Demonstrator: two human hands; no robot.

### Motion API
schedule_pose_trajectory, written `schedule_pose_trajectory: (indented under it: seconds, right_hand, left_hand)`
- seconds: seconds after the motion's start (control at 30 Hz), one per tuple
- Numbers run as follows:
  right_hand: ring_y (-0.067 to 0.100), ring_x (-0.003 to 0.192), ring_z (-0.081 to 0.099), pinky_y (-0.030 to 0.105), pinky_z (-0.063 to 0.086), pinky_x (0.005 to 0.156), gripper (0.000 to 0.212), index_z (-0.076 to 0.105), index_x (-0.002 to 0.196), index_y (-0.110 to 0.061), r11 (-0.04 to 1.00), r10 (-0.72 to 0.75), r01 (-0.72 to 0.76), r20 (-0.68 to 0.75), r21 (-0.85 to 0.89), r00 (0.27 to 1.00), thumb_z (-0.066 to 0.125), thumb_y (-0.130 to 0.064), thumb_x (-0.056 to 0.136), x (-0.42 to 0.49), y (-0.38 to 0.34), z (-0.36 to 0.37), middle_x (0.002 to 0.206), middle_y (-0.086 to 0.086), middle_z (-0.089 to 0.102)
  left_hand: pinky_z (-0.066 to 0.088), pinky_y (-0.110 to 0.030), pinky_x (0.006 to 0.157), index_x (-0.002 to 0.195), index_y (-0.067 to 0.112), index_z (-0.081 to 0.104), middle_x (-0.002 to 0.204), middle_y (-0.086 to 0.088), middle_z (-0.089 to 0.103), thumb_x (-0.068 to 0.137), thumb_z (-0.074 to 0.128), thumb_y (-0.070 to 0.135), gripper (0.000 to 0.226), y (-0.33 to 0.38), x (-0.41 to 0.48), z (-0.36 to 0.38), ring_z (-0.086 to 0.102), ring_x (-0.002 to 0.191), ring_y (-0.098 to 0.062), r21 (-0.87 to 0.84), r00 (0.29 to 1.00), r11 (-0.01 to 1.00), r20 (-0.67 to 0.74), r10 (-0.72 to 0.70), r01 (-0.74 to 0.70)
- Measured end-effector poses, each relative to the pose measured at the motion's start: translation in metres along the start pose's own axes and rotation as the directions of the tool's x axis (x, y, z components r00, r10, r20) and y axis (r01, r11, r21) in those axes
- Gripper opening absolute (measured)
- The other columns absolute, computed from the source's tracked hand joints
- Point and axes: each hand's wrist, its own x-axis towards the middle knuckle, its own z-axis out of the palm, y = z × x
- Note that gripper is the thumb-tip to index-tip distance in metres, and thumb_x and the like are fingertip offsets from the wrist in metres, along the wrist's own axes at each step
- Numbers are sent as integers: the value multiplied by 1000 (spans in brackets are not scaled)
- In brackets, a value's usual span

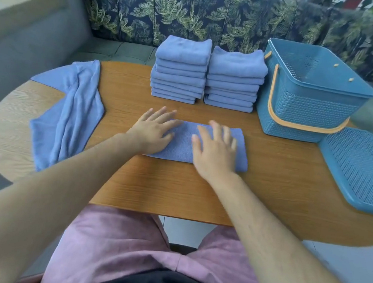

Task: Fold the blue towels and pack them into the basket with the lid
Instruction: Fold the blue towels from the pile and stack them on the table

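Smoothing is being done on one part-folded blue towel (182, 144) at the table (174, 187)'s middle, pressed flat under the left hand (153, 130) and right hand (215, 151), fingers spread. Edges are best squared before the next fold. Counted: two folded stacks (180, 69), one loose towel (73, 112), one open basket (304, 104), one lid (362, 169).
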Motion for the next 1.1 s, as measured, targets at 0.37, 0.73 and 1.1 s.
schedule_pose_trajectory:
  seconds: [0.37, 0.73, 1.1]
  right_hand:
    - [18, 139, 41, 40, 26, 106, 28, 70, 117, -34, 996, -57, 57, 5, 70, 998, 56, -29, 93, 5, 22, 8, 138, -14, 58]
    - [13, 94, 51, 32, 46, 90, 8, 72, 90, -23, 817, -394, 345, 11, 461, 919, 74, -18, 85, -67, 61, -27, 96, -9, 58]
    - [15, 107, 55, 34, 42, 103, 27, 71, 107, -28, 813, -443, 325, 151, 484, 884, 74, -24, 80, -76, 71, -36, 114, -14, 59]
  left_hand:
    - [31, -39, 101, 133, 35, 59, 116, 0, 52, 99, 39, 58, 46, 11, -21, -5, 49, 119, -26, 72, 998, 996, -48, -41, 44]
    - [46, -39, 84, 92, 23, 65, 101, 9, 57, 91, 67, 41, 19, 21, -96, 9, 52, 87, -13, -229, 882, 866, -277, 381, -445]
    - [46, -32, 105, 113, 17, 75, 127, 10, 66, 87, 77, 27, 28, -6, -111, 8, 60, 120, -4, -466, 927, 802, -163, 339, -375]
